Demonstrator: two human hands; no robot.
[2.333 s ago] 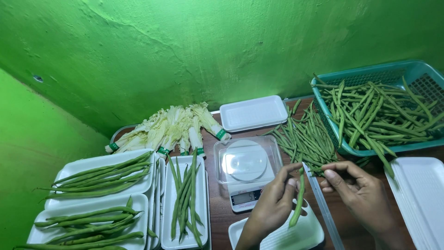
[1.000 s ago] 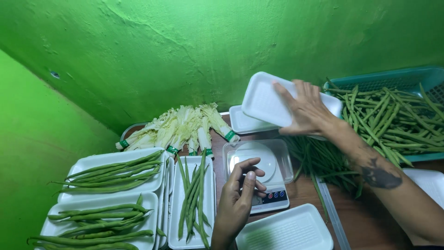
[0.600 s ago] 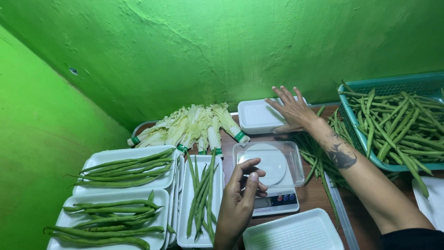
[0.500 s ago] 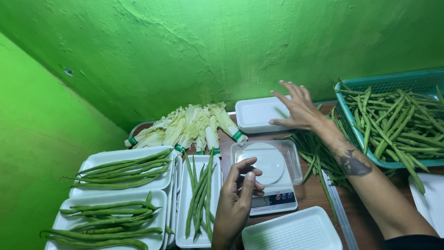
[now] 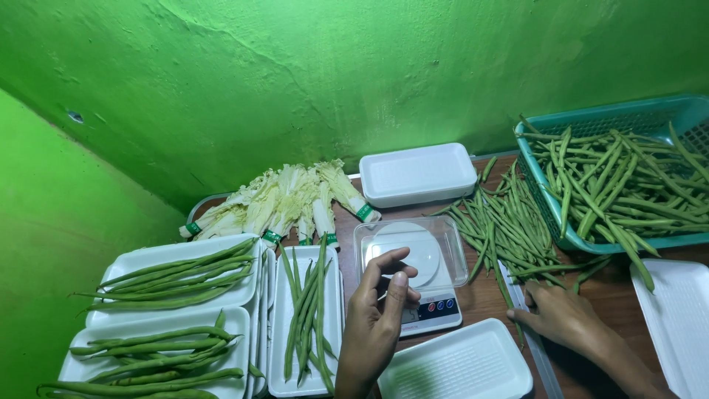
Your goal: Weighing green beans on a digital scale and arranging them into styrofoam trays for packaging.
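A small kitchen scale (image 5: 413,258) with a clear cover stands in the middle of the brown table. My left hand (image 5: 378,321) hovers at its front left corner, fingers curled and apart, holding nothing. My right hand (image 5: 563,319) rests palm down on the table to the right of the scale, beside a metal ruler (image 5: 526,325) and next to loose green beans (image 5: 502,222). An empty white foam tray (image 5: 456,367) lies between both hands at the near edge.
A stack of white trays (image 5: 417,174) sits behind the scale. The teal basket (image 5: 550,214) at right holds many beans. Bundled cabbages (image 5: 277,203) lie at the back left. Bean-filled trays (image 5: 177,277) fill the left; another tray (image 5: 676,325) lies far right.
My right hand set the white tray on the stack behind the scale, then drew back to the table beside the ruler. My left hand stayed at the scale's front.
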